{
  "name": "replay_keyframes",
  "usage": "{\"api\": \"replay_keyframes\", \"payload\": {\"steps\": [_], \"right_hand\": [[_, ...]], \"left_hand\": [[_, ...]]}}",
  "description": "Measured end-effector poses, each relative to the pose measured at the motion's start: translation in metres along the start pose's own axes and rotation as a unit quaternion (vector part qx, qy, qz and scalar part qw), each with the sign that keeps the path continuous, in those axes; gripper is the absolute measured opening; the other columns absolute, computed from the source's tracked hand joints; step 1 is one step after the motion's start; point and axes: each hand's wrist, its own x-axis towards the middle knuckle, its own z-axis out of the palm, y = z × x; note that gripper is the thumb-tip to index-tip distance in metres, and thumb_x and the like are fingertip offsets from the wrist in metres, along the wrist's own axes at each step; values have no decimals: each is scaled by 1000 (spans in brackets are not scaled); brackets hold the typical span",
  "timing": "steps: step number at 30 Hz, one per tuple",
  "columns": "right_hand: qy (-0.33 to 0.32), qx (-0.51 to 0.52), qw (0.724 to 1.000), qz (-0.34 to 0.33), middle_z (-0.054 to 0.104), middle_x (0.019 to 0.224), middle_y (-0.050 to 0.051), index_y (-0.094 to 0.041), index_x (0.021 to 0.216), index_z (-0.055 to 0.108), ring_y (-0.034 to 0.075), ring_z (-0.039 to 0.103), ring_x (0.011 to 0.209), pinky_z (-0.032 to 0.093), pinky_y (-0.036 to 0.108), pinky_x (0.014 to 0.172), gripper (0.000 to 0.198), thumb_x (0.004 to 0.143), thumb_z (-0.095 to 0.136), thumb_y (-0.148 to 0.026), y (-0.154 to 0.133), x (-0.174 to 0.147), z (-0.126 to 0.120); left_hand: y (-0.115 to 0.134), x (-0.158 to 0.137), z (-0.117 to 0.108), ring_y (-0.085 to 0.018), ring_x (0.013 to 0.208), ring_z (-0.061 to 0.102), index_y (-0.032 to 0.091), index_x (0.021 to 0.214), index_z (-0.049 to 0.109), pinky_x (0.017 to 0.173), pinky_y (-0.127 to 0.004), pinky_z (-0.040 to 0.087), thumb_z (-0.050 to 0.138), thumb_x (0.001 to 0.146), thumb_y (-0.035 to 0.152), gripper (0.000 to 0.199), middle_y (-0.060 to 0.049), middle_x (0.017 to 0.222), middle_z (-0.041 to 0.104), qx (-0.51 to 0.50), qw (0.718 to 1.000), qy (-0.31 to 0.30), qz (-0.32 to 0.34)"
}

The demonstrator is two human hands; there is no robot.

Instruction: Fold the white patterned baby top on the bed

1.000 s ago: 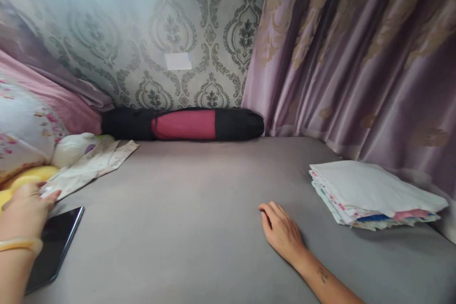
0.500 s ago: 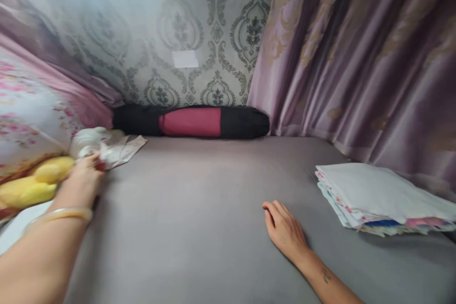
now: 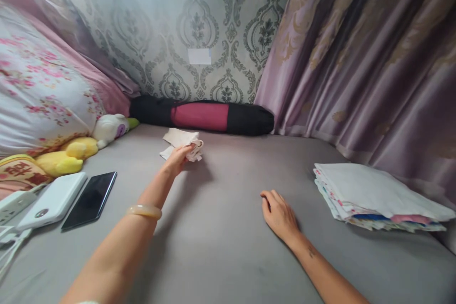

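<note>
My left hand [image 3: 178, 159], with a pale bangle on its wrist, is closed on a small cream-coloured cloth garment [image 3: 182, 137]. The cloth is bunched at the fingers, and its loose ends spread out to the left just above or on the grey bed sheet [image 3: 228, 256]. Whether its far end touches the sheet I cannot tell. My right hand [image 3: 280, 211] rests on the sheet to the right, fingers loosely bent, thumb a little apart, nothing in it. A stack of folded cloths [image 3: 377, 194], white on top, lies to the right of that hand.
Along the wall lies a long black and red bag [image 3: 199, 116]. At left are a phone [image 3: 90, 199], a white power bank [image 3: 53, 199], a power strip [image 3: 16, 204], yellow [image 3: 66, 156] and white [image 3: 110, 128] plush toys and a floral pillow [image 3: 46, 90]. Curtains [image 3: 338, 66] hang at right.
My left hand has moved right from beside the plush toys, carrying the cream garment over the bed. My right hand has stayed nearly in place. The view has turned slightly left.
</note>
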Motion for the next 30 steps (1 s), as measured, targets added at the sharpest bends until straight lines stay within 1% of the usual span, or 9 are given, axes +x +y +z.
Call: {"api": "replay_keyframes", "payload": {"steps": [6, 10, 13, 15, 17, 21, 24, 26, 30], "right_hand": [[-101, 163, 981, 38, 70, 87, 5, -20, 98, 67, 17, 63, 79, 48, 29, 74, 25, 92, 44, -27, -5, 27, -22], [34, 277, 960, -39, 68, 106, 8, -20, 104, 67, 19, 62, 98, 47, 32, 90, 27, 95, 45, -35, -42, 54, -59], [25, 341, 932, -121, 64, 117, 8, -22, 114, 64, 21, 57, 111, 43, 33, 98, 31, 94, 52, -42, -78, 62, -88], [-41, 391, 911, -123, 67, 101, 5, -21, 105, 67, 19, 61, 95, 47, 29, 85, 35, 93, 52, -50, -95, 64, -100], [-59, 441, 892, -80, 64, 78, 1, -18, 88, 68, 15, 58, 74, 45, 24, 67, 43, 91, 52, -58, -102, 69, -103], [49, 483, 872, 58, 55, 62, -3, -16, 74, 64, 10, 44, 57, 34, 22, 52, 48, 83, 59, -63, -94, 90, -95], [111, 473, 868, 103, 58, 63, -2, -15, 73, 66, 11, 46, 59, 34, 22, 53, 48, 81, 61, -62, -82, 107, -86], [126, 455, 876, 99, 63, 68, 1, -15, 76, 69, 13, 51, 64, 38, 23, 57, 46, 81, 61, -60, -77, 113, -81], [128, 419, 895, 82, 72, 81, 5, -14, 88, 74, 18, 60, 76, 45, 26, 68, 45, 83, 59, -57, -76, 114, -72]], "left_hand": [[11, -54, 28, -20, 77, 64, 15, 87, 73, 66, -27, 46, 81, 61, 44, 40, -7, 82, 71, -5, 977, -211, 1], [40, -86, 40, -17, 61, 58, 15, 73, 72, 58, -28, 42, 80, 60, 45, 33, -5, 65, 66, 69, 930, -361, -12], [65, -104, 49, -19, 63, 58, 16, 69, 71, 58, -28, 42, 80, 58, 47, 34, -4, 64, 65, 129, 891, -436, -5], [79, -112, 55, -19, 64, 58, 16, 69, 70, 57, -28, 42, 80, 57, 50, 37, -4, 63, 64, 135, 895, -426, 21], [86, -115, 59, -19, 67, 59, 15, 77, 70, 59, -28, 43, 79, 59, 52, 41, -4, 68, 65, 106, 922, -366, 68], [81, -115, 62, -18, 75, 62, 18, 102, 68, 64, -27, 44, 74, 68, 55, 51, -5, 84, 68, 67, 970, -177, 149], [69, -118, 67, -14, 65, 58, 18, 92, 64, 58, -26, 41, 71, 70, 60, 49, -2, 73, 63, 91, 986, -47, 135], [61, -124, 74, -12, 54, 53, 19, 81, 60, 52, -25, 38, 69, 71, 63, 47, 0, 64, 59, 96, 989, -30, 111], [44, -138, 95, -11, 44, 48, 21, 70, 51, 47, -25, 36, 74, 67, 61, 47, 3, 51, 54, 117, 986, -109, 54]]}}
